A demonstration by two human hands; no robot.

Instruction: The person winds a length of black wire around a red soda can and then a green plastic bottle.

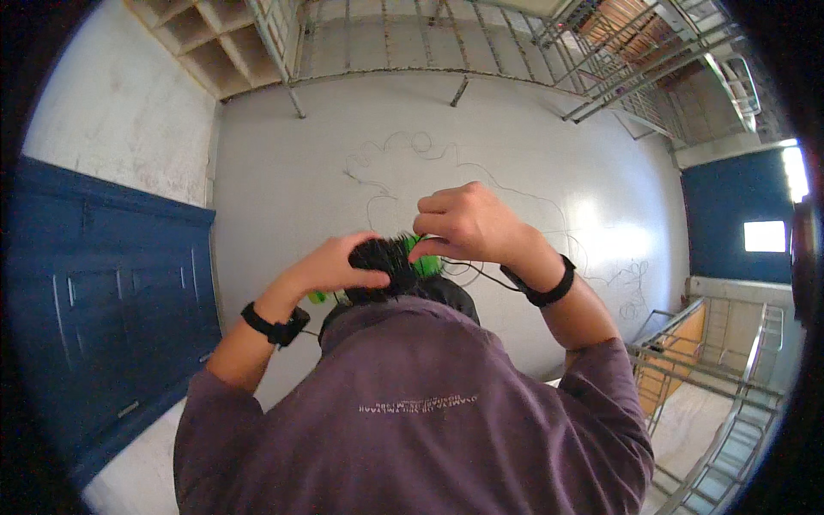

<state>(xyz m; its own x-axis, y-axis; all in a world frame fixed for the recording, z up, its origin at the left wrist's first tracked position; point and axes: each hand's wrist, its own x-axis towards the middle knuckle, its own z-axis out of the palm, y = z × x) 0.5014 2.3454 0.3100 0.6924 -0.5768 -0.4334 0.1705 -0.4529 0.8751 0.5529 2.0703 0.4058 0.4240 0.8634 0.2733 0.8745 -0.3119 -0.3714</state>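
Note:
My left hand (335, 264) curves around a black-bristled thing (382, 264) like a brush head, thumb on the near side and fingers on the far side. Just right of the bristles, my right hand (472, 225) is closed, its thumb and forefinger pinched together at their edge. Whatever is in that pinch is too small or hidden to make out. A bright green piece (424, 257) shows under the right thumb; I cannot tell whether it belongs to the bristled thing. Both wrists wear black straps, and a thin black cable (481, 273) runs to the right one.
Long thin dark strands (515, 197) lie in loops over the grey floor (300, 146). Metal bed frames (386, 69) stand at the far side and right. A blue door (129, 300) is at left, another blue panel (730, 223) at right, and wooden shelves (206, 51) at far left.

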